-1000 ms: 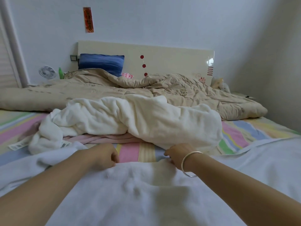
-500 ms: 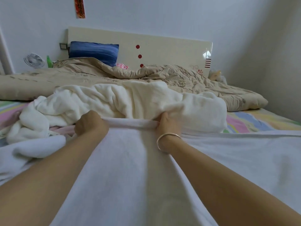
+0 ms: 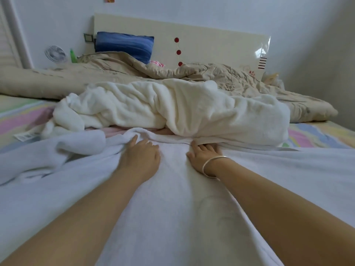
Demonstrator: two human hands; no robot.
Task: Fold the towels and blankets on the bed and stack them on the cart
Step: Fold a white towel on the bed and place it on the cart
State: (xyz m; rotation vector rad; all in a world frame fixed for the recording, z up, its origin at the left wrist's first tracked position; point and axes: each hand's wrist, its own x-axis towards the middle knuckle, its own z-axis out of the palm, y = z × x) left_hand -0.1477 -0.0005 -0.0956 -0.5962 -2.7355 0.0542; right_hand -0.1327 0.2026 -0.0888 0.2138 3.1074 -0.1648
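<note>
White towel (image 3: 172,198), cream blanket (image 3: 172,108), beige quilt (image 3: 115,73), blue pillow (image 3: 124,46), pastel-striped sheet (image 3: 317,135), 3 red headboard dots (image 3: 178,52).

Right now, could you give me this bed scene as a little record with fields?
White towel: spread out in front, bunched at its left side
Left hand: palm down on the towel, fingers straight
Right hand: palm down on the towel near its far edge
Cream blanket: crumpled just beyond the towel
Beige quilt: rumpled, lying towards the headboard
Blue pillow: against the headboard
Cart: not in view
</note>
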